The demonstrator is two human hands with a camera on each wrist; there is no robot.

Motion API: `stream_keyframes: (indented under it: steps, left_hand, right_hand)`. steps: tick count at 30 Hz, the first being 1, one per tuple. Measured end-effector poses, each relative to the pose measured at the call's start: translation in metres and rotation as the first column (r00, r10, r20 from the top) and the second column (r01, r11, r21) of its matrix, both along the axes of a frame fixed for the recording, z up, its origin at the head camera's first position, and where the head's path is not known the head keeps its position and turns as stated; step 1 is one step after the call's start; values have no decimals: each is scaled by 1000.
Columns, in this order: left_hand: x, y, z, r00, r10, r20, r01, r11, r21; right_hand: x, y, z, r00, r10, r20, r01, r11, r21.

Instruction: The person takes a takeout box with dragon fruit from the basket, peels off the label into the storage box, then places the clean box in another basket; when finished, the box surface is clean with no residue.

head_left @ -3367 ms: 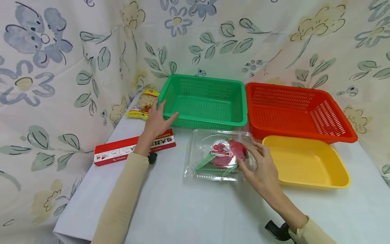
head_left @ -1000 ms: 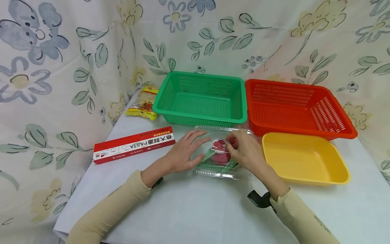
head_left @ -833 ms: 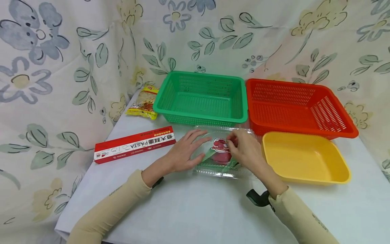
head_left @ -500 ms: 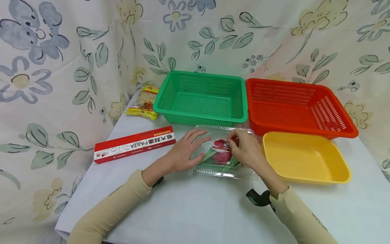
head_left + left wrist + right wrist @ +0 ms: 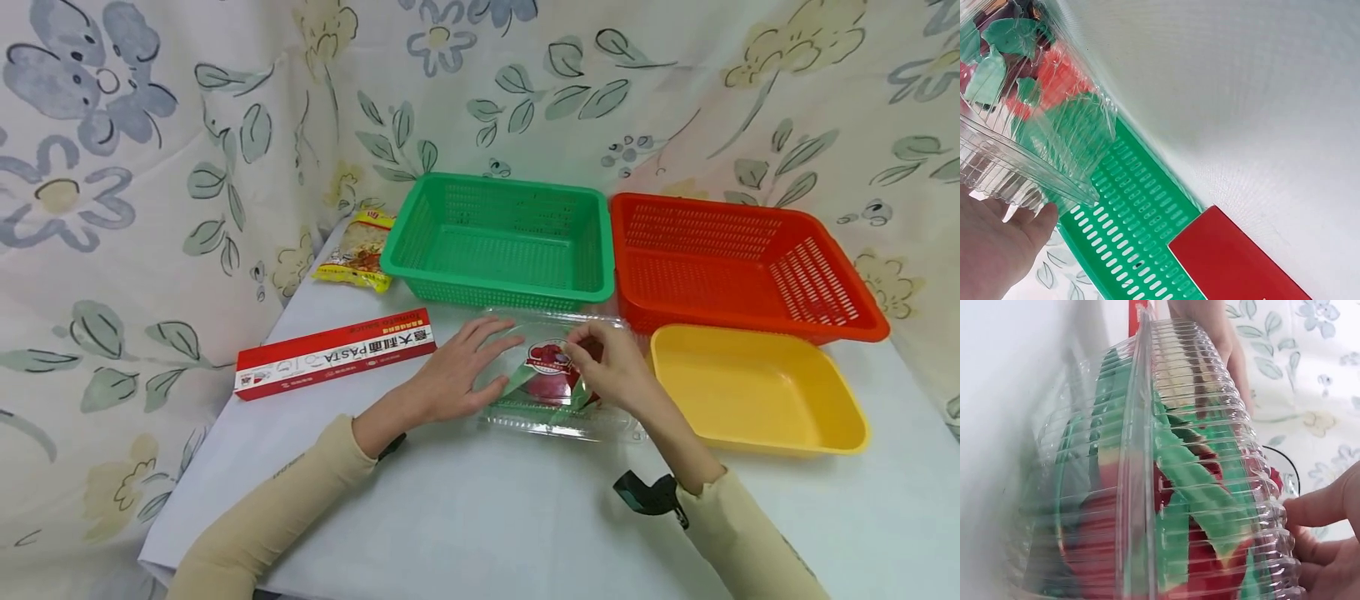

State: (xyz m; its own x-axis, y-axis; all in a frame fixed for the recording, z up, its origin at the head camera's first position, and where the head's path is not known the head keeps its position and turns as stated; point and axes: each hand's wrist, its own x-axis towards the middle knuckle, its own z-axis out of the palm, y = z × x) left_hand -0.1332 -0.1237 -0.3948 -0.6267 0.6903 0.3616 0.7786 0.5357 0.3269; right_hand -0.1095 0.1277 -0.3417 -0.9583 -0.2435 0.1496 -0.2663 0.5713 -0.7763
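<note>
On the white table [image 5: 487, 517], just in front of the green basket [image 5: 495, 293], the clear plastic box [image 5: 555, 431] lay flat with its lid down, both hands on it, red and green pieces [image 5: 550, 387] visible inside. Left hand [image 5: 468, 375] was across the lid's left part, fingers extended and spread, thumb apart, resting on plastic, gripping nothing. Left wrist view had its fingers at the ridged side. Right hand [image 5: 611, 362] was at the lid's right part, fingers bent, thumb and index tips close together at the right edge of the round label [image 5: 549, 358]; can't tell whether they pinched the label or only touched the plastic. Right wrist view had thumb against the ridged top, other fingers curled beneath it. Green basket stood beside the red basket [image 5: 693, 275], yellow bin [image 5: 757, 396] just in front of the red one, to the right of the clear box. Red-and-white PASTA box [image 5: 335, 354] lay at a slant left of the left hand, well apart from the yellow bin. Yellow food bag [image 5: 358, 250] lay beside the green basket's left end, floral cloth [image 5: 247, 183] hanging behind
</note>
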Motion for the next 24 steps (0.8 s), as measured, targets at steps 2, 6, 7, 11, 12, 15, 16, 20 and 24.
stream_keyframes:
  steps: [2, 6, 7, 11, 12, 15, 16, 20, 24]
  left_hand:
    - [1, 0, 0, 1000, 6, 4, -6, 1000, -4]
    - [2, 0, -2, 1000, -1, -3, 1, 1000, -2]
    - [2, 0, -2, 1000, -5, -6, 5, 1000, 0]
    - [2, 0, -2, 1000, -6, -9, 6, 1000, 0]
    - [1, 0, -2, 1000, -5, -7, 6, 1000, 1]
    - [1, -1, -2, 1000, -4, 0, 4, 1000, 1]
    - [0, -1, -2, 1000, -7, -1, 7, 1000, 3]
    - [-1, 0, -2, 1000, -7, 2, 7, 1000, 3]
    - [-2, 1, -1, 1000, -8, 6, 8, 1000, 9]
  right_hand:
    - [2, -1, 2, 1000, -18, -11, 17, 1000, -4]
    - [7, 2, 8, 996, -93, -16, 91, 992, -86]
    - [7, 5, 10, 993, -114, -14, 112, 987, -119]
    - [8, 21, 18, 986, -167, -19, 160, 965, -210]
    - [7, 26, 20, 984, -174, -25, 164, 961, -223]
    - [6, 40, 24, 979, -198, -37, 183, 951, -249]
    - [6, 44, 24, 977, -208, -42, 191, 948, -255]
    - [2, 62, 25, 971, -232, -50, 210, 940, -270]
    - [-2, 82, 23, 971, -237, -39, 220, 941, -258]
